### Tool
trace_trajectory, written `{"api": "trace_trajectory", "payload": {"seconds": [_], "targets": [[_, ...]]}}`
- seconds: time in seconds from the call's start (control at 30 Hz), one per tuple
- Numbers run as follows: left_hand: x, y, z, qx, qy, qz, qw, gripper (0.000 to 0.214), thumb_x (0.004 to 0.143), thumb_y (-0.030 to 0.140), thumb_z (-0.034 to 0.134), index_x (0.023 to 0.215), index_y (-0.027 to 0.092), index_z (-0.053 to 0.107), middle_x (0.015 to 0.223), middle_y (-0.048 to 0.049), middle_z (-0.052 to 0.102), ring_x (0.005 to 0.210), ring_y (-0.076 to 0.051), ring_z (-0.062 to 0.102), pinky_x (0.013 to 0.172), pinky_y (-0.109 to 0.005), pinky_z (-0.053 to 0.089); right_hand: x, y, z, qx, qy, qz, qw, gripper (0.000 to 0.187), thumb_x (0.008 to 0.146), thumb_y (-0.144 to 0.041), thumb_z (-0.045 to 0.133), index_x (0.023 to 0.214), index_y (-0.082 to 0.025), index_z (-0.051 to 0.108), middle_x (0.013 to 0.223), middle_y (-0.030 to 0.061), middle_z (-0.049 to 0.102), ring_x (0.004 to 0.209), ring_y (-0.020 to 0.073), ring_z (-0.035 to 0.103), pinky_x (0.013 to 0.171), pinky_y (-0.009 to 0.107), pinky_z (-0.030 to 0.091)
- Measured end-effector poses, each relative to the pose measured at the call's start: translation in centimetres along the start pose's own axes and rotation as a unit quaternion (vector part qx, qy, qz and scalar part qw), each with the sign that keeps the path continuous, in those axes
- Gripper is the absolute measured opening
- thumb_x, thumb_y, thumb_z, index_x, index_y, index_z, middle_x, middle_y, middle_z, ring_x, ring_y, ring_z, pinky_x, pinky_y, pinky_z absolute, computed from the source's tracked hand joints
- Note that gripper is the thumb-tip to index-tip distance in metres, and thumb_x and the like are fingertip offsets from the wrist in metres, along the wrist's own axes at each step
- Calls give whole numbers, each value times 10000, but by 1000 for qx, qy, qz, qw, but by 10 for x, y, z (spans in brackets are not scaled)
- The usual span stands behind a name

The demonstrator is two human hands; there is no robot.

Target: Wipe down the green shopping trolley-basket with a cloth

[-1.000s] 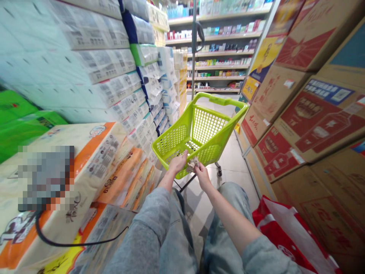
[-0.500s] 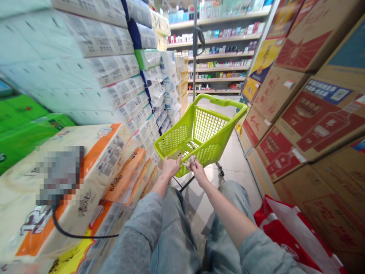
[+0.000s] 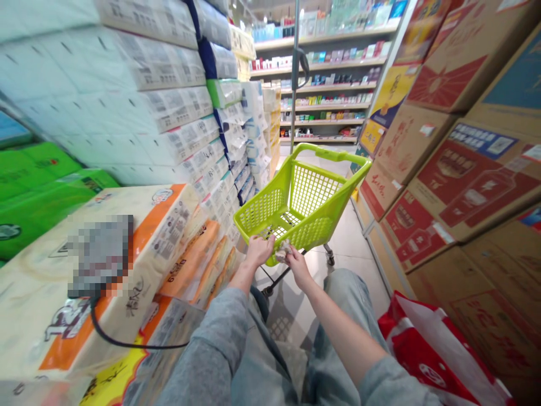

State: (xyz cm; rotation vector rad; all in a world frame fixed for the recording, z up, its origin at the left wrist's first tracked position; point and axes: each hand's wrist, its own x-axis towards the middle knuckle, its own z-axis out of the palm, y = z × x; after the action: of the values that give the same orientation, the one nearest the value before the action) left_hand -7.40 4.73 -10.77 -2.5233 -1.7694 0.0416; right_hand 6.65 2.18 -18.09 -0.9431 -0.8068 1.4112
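R hand (image 3: 299,267) pinches crumpled wad (image 3: 282,251), thumb + fingers closed on it, at near edge of green cart (image 3: 333,210). L hand (image 3: 258,252) at same edge, just L of wad; can't tell if fingers grip. Open floor (image 3: 353,265) btwn cart + boxes (image 3: 416,135) on R; L tighter, packs (image 3: 192,254) nr cart.

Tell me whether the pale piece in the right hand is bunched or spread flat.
Bunched: the pale piece shows as a small, uneven lump at the fingers of the right hand, not a flat sheet.
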Motion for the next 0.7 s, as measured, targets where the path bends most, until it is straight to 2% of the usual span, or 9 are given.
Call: {"api": "trace_trajectory", "payload": {"seconds": [0.07, 0.13, 0.27, 0.37, 0.5, 0.6, 0.7], "targets": [[0, 0, 1, 2, -4, 7, 1000, 489, 1004, 283, 145, 1165, 180, 595, 846, -92, 729, 909, -180, 663, 937, -398, 368, -1, 1, 7, -11, -6, 0, 1000, 337, 605, -314, 602, 920, -203, 650, 948, 20, 661, 835, 171, 596, 772, 300, 500], [0, 0, 2, 0, -3, 7, 1000, 482, 1005, 279, 154, 1145, 185, 604, 845, -84, 730, 926, -178, 657, 943, -400, 360, 1, 1, 12, -29, 0, 0, 1000, 279, 595, -312, 591, 843, -196, 644, 845, 3, 647, 772, 156, 577, 724, 275, 492], [-1, -1, 1, -17, 3, 3, 1000, 471, 1003, 283, 170, 1115, 193, 619, 849, -82, 728, 923, -169, 651, 941, -394, 355, 5, -2, 12, -65, -7, 8, 998, 188, 594, -338, 570, 707, -190, 600, 662, -27, 575, 625, 130, 518, 618, 259, 471], [-2, 0, -1, -33, 4, -18, 999, 522, 1004, 323, 155, 1026, 186, 658, 848, -88, 725, 913, -168, 652, 944, -389, 353, 3, -9, 4, -82, -25, -1, 996, 266, 635, -392, 563, 784, -183, 631, 702, -6, 614, 632, 147, 539, 612, 281, 480], [-2, 0, -2, -41, 13, -24, 999, 549, 1002, 332, 144, 990, 189, 673, 843, -86, 723, 923, -164, 647, 955, -372, 345, 0, -17, -3, -142, -6, -73, 987, 297, 699, -386, 546, 856, -169, 675, 764, 20, 661, 705, 168, 569, 656, 279, 482], [-1, 0, -1, -44, 14, -21, 999, 565, 1002, 319, 135, 942, 180, 680, 816, -95, 720, 910, -173, 647, 953, -376, 343, -1, -13, 1, -166, 17, -92, 982, 309, 709, -368, 544, 900, -172, 688, 810, 32, 683, 773, 187, 593, 708, 284, 486], [-1, -2, 1, -36, 8, -3, 999, 498, 999, 309, 172, 1034, 186, 653, 805, -90, 719, 894, -185, 646, 929, -388, 356, -4, -3, 8, -173, 33, -99, 979, 328, 720, -370, 529, 928, -173, 688, 843, 44, 688, 846, 208, 601, 745, 298, 489]]}}
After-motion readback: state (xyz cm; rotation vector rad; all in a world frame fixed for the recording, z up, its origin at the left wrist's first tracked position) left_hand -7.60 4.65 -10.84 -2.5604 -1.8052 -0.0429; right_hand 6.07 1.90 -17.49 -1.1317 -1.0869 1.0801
